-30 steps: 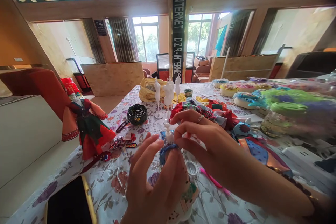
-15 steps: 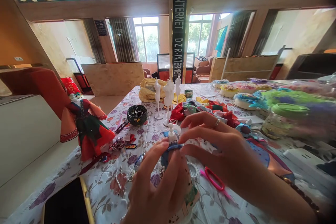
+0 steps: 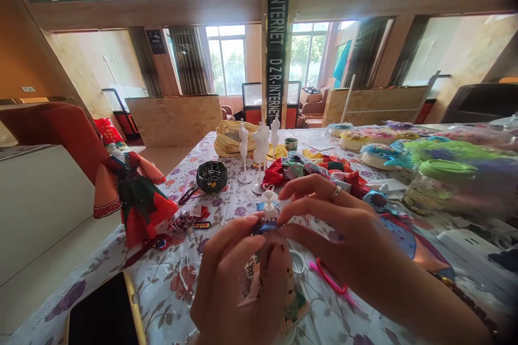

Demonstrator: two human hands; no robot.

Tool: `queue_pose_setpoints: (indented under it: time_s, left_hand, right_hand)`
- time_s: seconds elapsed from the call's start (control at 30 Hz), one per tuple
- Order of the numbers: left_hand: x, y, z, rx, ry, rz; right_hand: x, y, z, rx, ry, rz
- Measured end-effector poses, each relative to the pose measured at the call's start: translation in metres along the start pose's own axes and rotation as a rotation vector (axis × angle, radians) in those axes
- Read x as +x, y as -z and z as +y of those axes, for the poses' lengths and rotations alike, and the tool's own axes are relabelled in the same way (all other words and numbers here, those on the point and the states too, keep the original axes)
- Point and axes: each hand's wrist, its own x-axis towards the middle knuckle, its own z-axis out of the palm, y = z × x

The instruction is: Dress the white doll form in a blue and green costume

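In front of me a small white mannequin (image 3: 269, 204) stands upright in a pale patterned dress (image 3: 297, 302) with a blue band (image 3: 267, 225) at its top. My left hand (image 3: 232, 272) covers the dress's near left side, its fingers closed at the band's left. From the right, my ringed right hand (image 3: 343, 221) pinches the same blue band between thumb and fingertips. The two hands hide much of the bodice. A pink-red pair of scissors (image 3: 329, 277) lies under my right wrist, beside a white ring (image 3: 297, 261).
A phone (image 3: 103, 310) lies front left, near bead strings (image 3: 184, 275). A dressed doll form (image 3: 135, 188) stands at the left edge. Farther back are a black basket (image 3: 211, 176), bare white mannequins (image 3: 261, 145) and red cloth pieces (image 3: 315, 167). A green-lidded jar (image 3: 441, 183) stands right.
The mannequin's head has shifted slightly right. My left fingers have bent and moved up over the blue band, while my right hand stays nearly in place.
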Motion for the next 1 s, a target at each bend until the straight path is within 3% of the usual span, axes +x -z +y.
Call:
queue_pose_setpoints:
  time_s: [0.13, 0.43, 0.63, 0.73, 0.83, 1.0]
  left_hand:
    - [-0.003, -0.002, 0.003, -0.112, 0.159, 0.023]
    - [-0.001, -0.001, 0.006, -0.138, 0.220, -0.024]
    - [0.001, 0.000, 0.003, -0.108, 0.203, -0.094]
    - [0.002, 0.002, 0.002, -0.087, 0.196, -0.115]
    - [0.000, 0.006, 0.000, -0.132, 0.219, -0.174]
    - [0.001, 0.010, -0.003, -0.152, 0.226, -0.217]
  right_hand:
    - [-0.002, 0.001, -0.002, -0.048, 0.023, -0.006]
    - [-0.002, 0.009, -0.008, 0.021, -0.062, -0.197]
    - [-0.011, 0.008, 0.003, -0.073, 0.092, -0.013]
    - [-0.017, 0.008, 0.006, -0.063, 0.073, 0.067]
    - [-0.025, 0.009, 0.003, -0.063, 0.038, 0.139]
    - [-0.038, 0.006, -0.009, -0.186, 0.153, 0.237]
